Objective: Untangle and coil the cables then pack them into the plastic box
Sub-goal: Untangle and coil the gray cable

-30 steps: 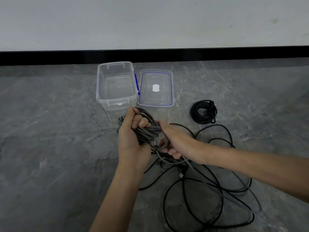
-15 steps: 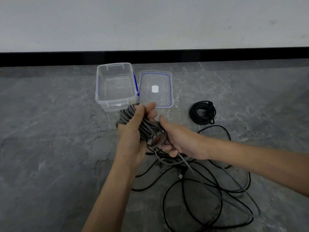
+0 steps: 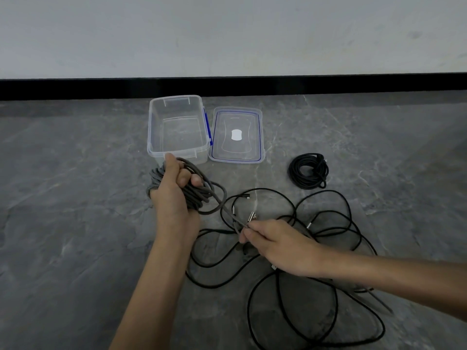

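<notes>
Drawing out the tail of the grey braided cable (image 3: 195,195). The left hand (image 3: 174,198) grips the finished turns of this cable in a closed fist, held above the grey stone floor (image 3: 75,223) just in front of the clear rectangular plastic box (image 3: 151,137). The right hand (image 3: 278,246), which half a second ago was pressed against the coil, has moved down and to the right. It now pinches the cable's free end just behind its small metal plug (image 3: 252,216), so a short slack stretch runs between the two hands.

Only this tail appears unwound, so the grey cable is judged nearly ready for packing. The box is open and holds nothing, with its blue-trimmed transparent lid (image 3: 222,122) lying flat beside it. A black cable already wound into a round bundle (image 3: 308,170) rests on the floor to the right, not yet packed. The loose black cables (image 3: 328,190) are spread in overlapping loops beneath the right forearm and remain to be separated.
</notes>
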